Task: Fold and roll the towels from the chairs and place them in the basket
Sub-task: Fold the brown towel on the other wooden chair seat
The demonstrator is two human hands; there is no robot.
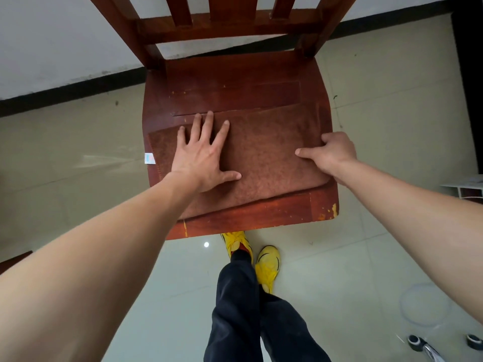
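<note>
A brown towel (pixel 264 158) lies folded flat on the seat of a reddish wooden chair (pixel 235 82). A small white label (pixel 149 158) sticks out at the towel's left edge. My left hand (pixel 201 155) lies flat on the towel's left half, fingers spread, pressing it down. At the towel's right end my right hand (pixel 334 152) has the folded edge pinched between thumb and fingers. The basket is not in view.
The chair stands on a pale tiled floor (pixel 392 126) close to a white wall with a black skirting. My legs and yellow shoes (pixel 266 265) are just in front of the seat. A wheeled chair base (pixel 428 346) shows at the bottom right, and a white shelf (pixel 465 186) at the right edge.
</note>
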